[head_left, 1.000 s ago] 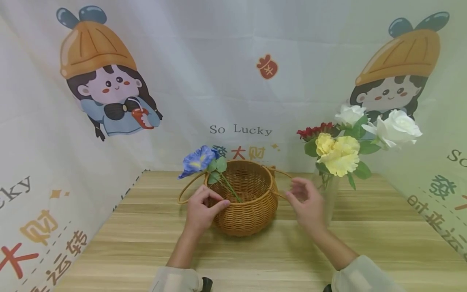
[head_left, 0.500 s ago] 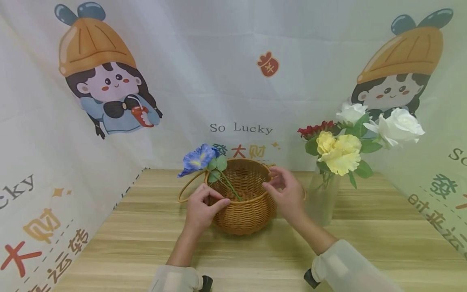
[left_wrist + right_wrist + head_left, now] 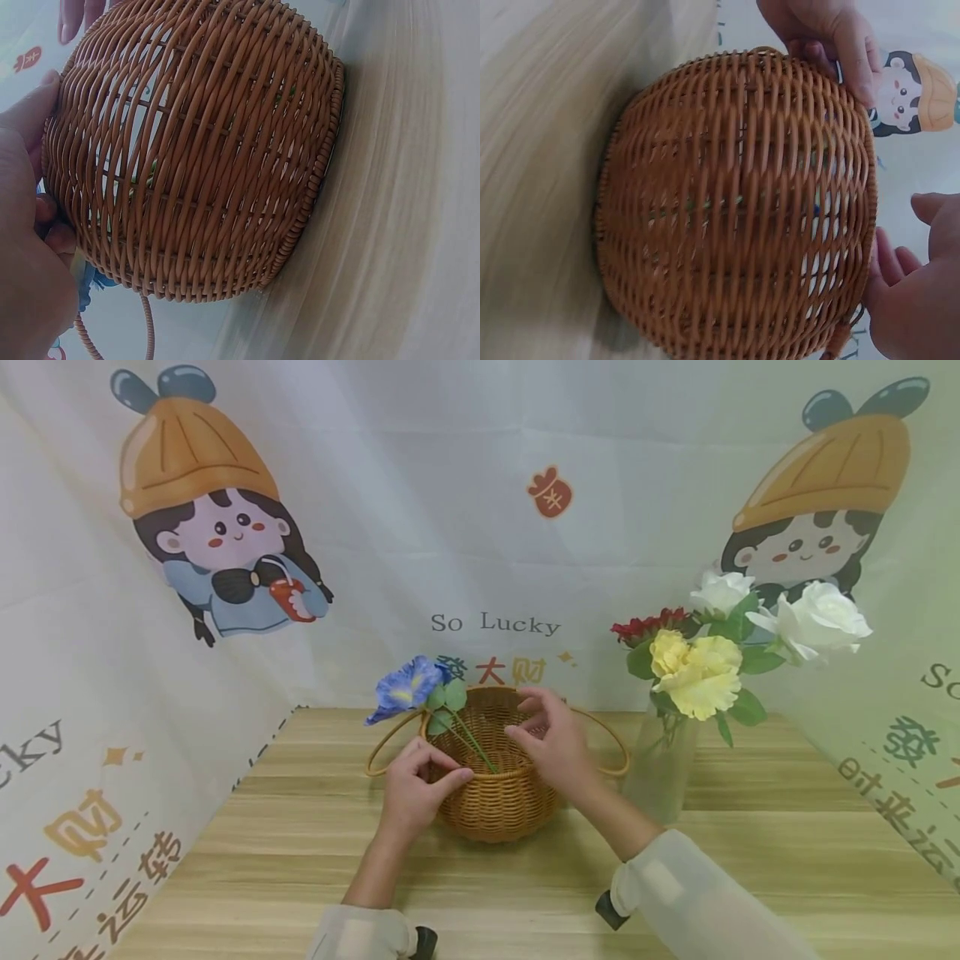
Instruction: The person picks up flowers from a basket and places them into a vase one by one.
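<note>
A brown wicker basket [image 3: 498,810] stands upright on the wooden table. My left hand [image 3: 417,785] pinches its near rim at the left with thumb and fingers; the left wrist view shows the thumb [image 3: 34,109] at the edge of the weave. Over the basket's right side is my right hand [image 3: 551,739], its thumb and fingers spread apart with nothing between them. A blue flower [image 3: 408,683] with green leaves leans out over the left rim, its stem [image 3: 474,743] running down inside. Two loop handles hang outward, the right handle [image 3: 611,735] beyond my right hand.
To the right of the basket stands a clear vase [image 3: 660,772]. It holds a yellow flower [image 3: 697,672], a red flower [image 3: 648,627] and white roses [image 3: 817,622]. A printed cloth [image 3: 480,527] hangs behind the wooden table [image 3: 285,827] and along its sides.
My right hand has left the right handle and moved left over the basket opening. That handle now rests lower on the right side. My left hand stays at the rim.
</note>
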{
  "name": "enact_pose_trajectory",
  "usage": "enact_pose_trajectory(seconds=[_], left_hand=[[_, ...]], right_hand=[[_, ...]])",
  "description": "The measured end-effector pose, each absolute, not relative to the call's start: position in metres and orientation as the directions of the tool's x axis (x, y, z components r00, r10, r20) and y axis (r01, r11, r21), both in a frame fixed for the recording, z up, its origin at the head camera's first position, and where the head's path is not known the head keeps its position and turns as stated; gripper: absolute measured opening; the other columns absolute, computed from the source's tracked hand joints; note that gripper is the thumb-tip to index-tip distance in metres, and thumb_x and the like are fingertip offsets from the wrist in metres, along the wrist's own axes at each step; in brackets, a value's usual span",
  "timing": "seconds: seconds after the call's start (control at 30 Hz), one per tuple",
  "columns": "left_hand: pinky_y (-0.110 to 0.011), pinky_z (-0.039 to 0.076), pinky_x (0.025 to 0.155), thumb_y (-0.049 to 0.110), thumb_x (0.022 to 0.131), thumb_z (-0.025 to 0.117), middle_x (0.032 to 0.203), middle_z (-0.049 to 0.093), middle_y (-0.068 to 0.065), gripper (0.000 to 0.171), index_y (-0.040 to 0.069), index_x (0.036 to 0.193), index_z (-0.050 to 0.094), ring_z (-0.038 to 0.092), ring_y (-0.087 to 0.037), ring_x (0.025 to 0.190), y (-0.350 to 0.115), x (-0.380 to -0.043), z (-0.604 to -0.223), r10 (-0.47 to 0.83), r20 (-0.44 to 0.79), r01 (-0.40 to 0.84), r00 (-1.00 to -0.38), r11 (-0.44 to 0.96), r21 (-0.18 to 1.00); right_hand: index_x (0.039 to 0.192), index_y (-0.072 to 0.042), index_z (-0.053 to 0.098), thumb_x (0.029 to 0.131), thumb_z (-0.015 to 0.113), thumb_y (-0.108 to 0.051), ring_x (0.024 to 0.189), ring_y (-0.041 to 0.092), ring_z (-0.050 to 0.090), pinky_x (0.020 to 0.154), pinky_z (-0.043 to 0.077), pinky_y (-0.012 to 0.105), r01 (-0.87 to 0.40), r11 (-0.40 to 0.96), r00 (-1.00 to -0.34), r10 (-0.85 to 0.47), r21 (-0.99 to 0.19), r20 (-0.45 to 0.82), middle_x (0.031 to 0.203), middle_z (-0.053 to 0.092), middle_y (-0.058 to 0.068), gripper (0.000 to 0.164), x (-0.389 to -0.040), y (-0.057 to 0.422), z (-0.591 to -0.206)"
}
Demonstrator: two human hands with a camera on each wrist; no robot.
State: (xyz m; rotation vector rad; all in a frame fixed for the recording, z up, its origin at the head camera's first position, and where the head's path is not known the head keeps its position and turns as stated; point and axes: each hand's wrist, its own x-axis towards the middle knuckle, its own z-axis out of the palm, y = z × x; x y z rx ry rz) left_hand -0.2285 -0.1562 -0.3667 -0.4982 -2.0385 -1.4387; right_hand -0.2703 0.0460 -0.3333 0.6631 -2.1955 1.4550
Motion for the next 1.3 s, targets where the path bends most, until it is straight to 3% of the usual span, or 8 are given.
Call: enact_pose_trajectory(seconds=[0.3,0.53,0.9,1.1,1.3], left_hand=[[-0.024,0.031,0.054,0.004,0.074,0.084,0.072,0.048,-0.021,0.014,0.002,0.075,0.07,0.035,-0.014,0.058,-0.157,-0.228,-0.366,-0.035,0.655,0.605,-0.755,0.351,0.715],[-0.025,0.031,0.053,0.003,0.073,0.084,0.071,0.048,-0.017,0.014,0.003,0.074,0.07,0.035,-0.014,0.058,-0.158,-0.228,-0.365,-0.042,0.654,0.602,-0.755,0.349,0.718],[-0.024,0.031,0.054,0.004,0.073,0.084,0.071,0.049,-0.019,0.015,0.001,0.075,0.07,0.035,-0.012,0.058,-0.159,-0.227,-0.365,-0.032,0.652,0.6,-0.757,0.36,0.715],[-0.025,0.032,0.053,0.003,0.072,0.085,0.071,0.05,-0.019,0.015,0.001,0.074,0.069,0.035,-0.011,0.058,-0.157,-0.226,-0.366,-0.032,0.672,0.617,-0.74,0.365,0.697],[-0.026,0.032,0.053,0.004,0.072,0.085,0.07,0.048,-0.017,0.016,0.002,0.075,0.069,0.035,-0.011,0.057,-0.156,-0.227,-0.366,-0.016,0.677,0.626,-0.736,0.364,0.69]], right_hand=[[0.131,-0.012,0.054,0.091,0.07,-0.011,0.091,0.02,0.064,0.072,0.054,0.035,-0.501,0.42,-0.865,-0.222,-0.757,0.449,0.112,0.06,0.005,0.044,-0.282,0.027,-0.326],[0.126,-0.015,0.057,0.091,0.068,-0.005,0.097,0.023,0.061,0.076,0.053,0.036,-0.425,0.428,-0.903,-0.265,-0.798,0.338,0.113,0.059,0.01,0.038,-0.291,0.015,-0.321],[0.121,-0.011,0.057,0.091,0.067,-0.004,0.098,0.026,0.06,0.079,0.054,0.037,-0.314,0.314,-0.924,-0.32,-0.896,0.212,0.117,0.056,0.019,0.032,-0.305,0.012,-0.324],[0.12,-0.01,0.058,0.091,0.067,-0.003,0.1,0.026,0.059,0.084,0.052,0.041,-0.259,0.306,-0.924,-0.356,-0.916,0.142,0.117,0.056,0.015,0.031,-0.315,0.009,-0.327],[0.121,-0.004,0.058,0.092,0.064,0.001,0.1,0.029,0.06,0.085,0.052,0.041,-0.172,0.293,-0.929,-0.365,-0.94,0.056,0.122,0.055,0.019,0.03,-0.321,0.007,-0.329]])
